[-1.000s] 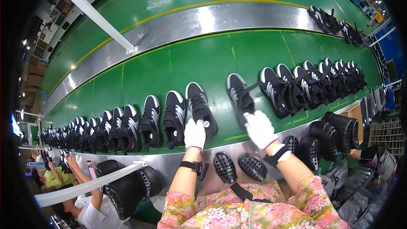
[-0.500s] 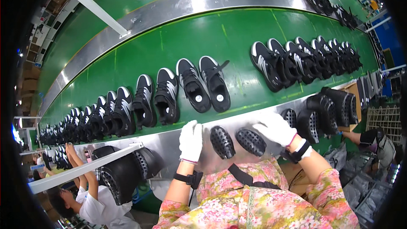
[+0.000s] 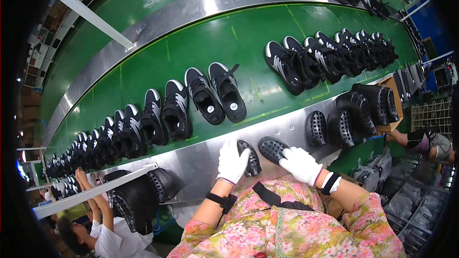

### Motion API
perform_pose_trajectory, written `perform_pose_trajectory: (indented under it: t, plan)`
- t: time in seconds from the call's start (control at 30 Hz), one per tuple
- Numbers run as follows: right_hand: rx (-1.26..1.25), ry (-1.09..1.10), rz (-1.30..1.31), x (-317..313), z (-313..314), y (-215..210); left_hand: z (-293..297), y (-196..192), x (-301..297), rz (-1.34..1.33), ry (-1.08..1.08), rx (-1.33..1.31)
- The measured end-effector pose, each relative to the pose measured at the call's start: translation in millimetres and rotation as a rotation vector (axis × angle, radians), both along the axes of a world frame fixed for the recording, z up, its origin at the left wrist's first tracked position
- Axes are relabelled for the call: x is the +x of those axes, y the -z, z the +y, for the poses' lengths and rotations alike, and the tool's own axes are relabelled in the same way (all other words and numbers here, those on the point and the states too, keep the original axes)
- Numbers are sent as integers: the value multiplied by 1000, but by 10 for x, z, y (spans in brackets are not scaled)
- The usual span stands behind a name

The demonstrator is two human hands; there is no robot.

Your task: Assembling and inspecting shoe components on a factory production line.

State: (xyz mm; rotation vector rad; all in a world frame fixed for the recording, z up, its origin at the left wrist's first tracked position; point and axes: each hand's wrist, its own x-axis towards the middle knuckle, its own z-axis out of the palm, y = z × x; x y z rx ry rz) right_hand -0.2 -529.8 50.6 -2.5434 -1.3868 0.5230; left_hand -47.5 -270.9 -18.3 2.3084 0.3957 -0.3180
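Two black plastic shoe inserts dotted with holes lie on the metal ledge right in front of me. My left hand [image 3: 232,163], in a white glove, closes around the left insert [image 3: 246,148], its thumb across the top. At the lower end of the right insert [image 3: 271,147], my gloved right hand [image 3: 300,165] has its fingers closed on the edge. Just beyond, on the green conveyor, a pair of black sneakers [image 3: 205,99] with pale toe edges stands heel toward me; one strap sticks out.
More sneakers stand in rows on the conveyor [image 3: 158,62] to the left and right. Stacked black inserts [image 3: 356,112] sit on the ledge at right, others [image 3: 129,200] at left beside a white bar [image 3: 95,193]. A co-worker [image 3: 112,239] reaches in at lower left.
Both hands have come onto the two inserts: my right hand moved down from the inserts at right, my left moved in to the right. The view has shifted slightly, moving the sneakers leftward.
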Motion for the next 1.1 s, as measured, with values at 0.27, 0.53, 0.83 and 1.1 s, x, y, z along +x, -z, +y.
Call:
perform_pose_trajectory:
  t: [0.27, 0.53, 0.83, 1.1]
  plan:
    - [99, 92, 82, 299, 180, -520, 167, -190, 148, -69, -66, -249]
    - [408, 241, 529, 524, 783, -726, 13, -541, 556, -23, -734, -1629]
    - [508, 669, 437, 711, 1240, -413, 190, -54, 972, -440, -427, -484]
    - [375, 520, 313, 1077, 1296, 97, 620, -241, 1357, -331, -35, 427]
